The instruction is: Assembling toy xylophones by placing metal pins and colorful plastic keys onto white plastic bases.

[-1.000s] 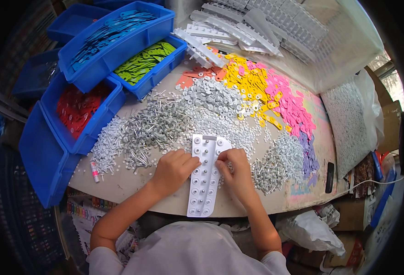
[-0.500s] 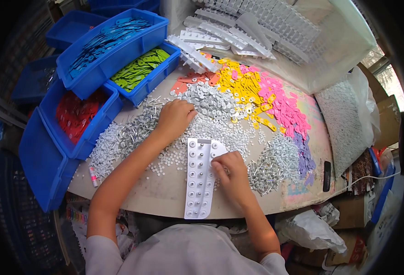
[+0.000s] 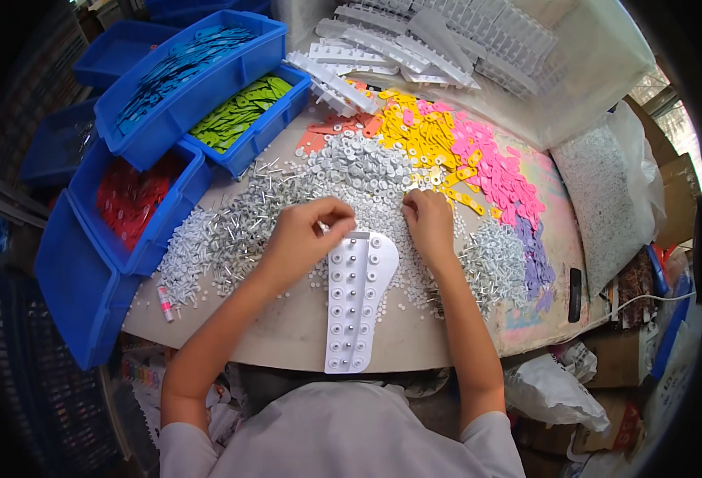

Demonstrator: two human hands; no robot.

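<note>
A white plastic holder (image 3: 338, 296) lies lengthwise in front of me, with rows of round white washers and a middle row of small metal pins. Just above its far left end is my left hand (image 3: 307, 235), thumb and fingers pinched together; whatever they hold is too small to make out. Beyond the holder's far right side, my right hand (image 3: 430, 227) reaches into the loose white washers (image 3: 383, 213), its fingers curled together, their tips partly hidden. Larger white ring pieces (image 3: 359, 167) are heaped just past both hands.
Metal pins (image 3: 239, 239) spread at left; white pins (image 3: 490, 267) pile at right. Yellow (image 3: 414, 131), pink (image 3: 486, 171) and purple (image 3: 534, 255) plastic tabs lie farther out. Blue bins (image 3: 231, 88) stand at left, a bag of small white pieces (image 3: 598, 199) at right. White holders (image 3: 383, 48) stack at the back.
My left hand has come back from the ring pile to the holder's far end. My right hand has left the holder's right side and moved away from me onto the washers.
</note>
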